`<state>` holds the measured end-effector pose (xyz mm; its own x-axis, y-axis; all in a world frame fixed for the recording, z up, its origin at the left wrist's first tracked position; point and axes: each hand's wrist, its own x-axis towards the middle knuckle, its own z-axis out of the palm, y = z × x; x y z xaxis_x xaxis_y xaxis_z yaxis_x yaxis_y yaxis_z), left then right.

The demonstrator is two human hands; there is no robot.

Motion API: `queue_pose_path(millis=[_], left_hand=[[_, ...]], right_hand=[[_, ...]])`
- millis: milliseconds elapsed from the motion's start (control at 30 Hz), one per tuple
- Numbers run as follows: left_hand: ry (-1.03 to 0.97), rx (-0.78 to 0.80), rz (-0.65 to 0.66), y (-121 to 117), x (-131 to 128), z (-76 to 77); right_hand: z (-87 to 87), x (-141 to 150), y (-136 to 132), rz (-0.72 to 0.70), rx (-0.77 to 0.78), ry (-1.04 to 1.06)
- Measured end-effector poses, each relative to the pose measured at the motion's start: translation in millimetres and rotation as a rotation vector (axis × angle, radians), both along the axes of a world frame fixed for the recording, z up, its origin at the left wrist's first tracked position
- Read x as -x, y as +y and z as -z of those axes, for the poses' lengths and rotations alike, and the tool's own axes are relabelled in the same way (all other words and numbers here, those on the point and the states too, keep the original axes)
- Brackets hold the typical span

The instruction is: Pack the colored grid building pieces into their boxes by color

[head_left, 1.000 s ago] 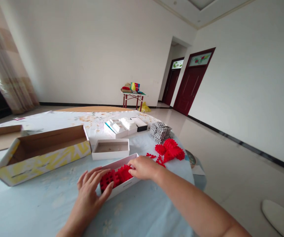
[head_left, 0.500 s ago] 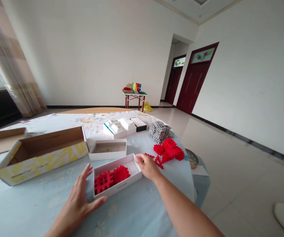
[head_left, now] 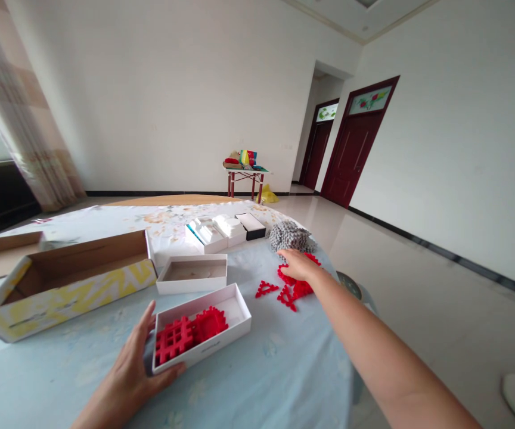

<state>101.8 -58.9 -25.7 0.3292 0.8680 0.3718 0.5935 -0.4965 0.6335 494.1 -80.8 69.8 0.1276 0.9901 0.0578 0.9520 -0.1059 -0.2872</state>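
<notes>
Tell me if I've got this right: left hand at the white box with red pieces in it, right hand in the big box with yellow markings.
Not quite: the right hand is at the loose red pieces beside the gray pile, as the head view shows. The left hand is indeed at the white box.

White box [head_left: 228, 337]: open on top, set slantwise | red blocks [head_left: 209, 325]: laid side by side inside, toward the left end | red triangles [head_left: 264, 292]: scattered to the box's right, beside a red pile [head_left: 302, 289]
</notes>
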Motion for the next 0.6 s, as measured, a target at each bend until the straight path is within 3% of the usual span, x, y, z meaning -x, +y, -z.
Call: queue_pose_path(millis=[100, 267, 600], left_hand=[[-0.009, -0.022, -0.026, 0.4, -1.6, 1.0], [0.005, -0.013, -0.011, -1.1, -2.4, -2.1], [0.001, -0.015, -0.003, -7.6, -2.8, -9.4]], right_hand=[[-0.3, -12.2, 13.8, -0.021, 0.144, -0.054], [10.1, -8.3, 35.1, -0.020, 0.291, -0.145], [20.9, -1.4, 45.2, -0.042, 0.369, -0.263]])
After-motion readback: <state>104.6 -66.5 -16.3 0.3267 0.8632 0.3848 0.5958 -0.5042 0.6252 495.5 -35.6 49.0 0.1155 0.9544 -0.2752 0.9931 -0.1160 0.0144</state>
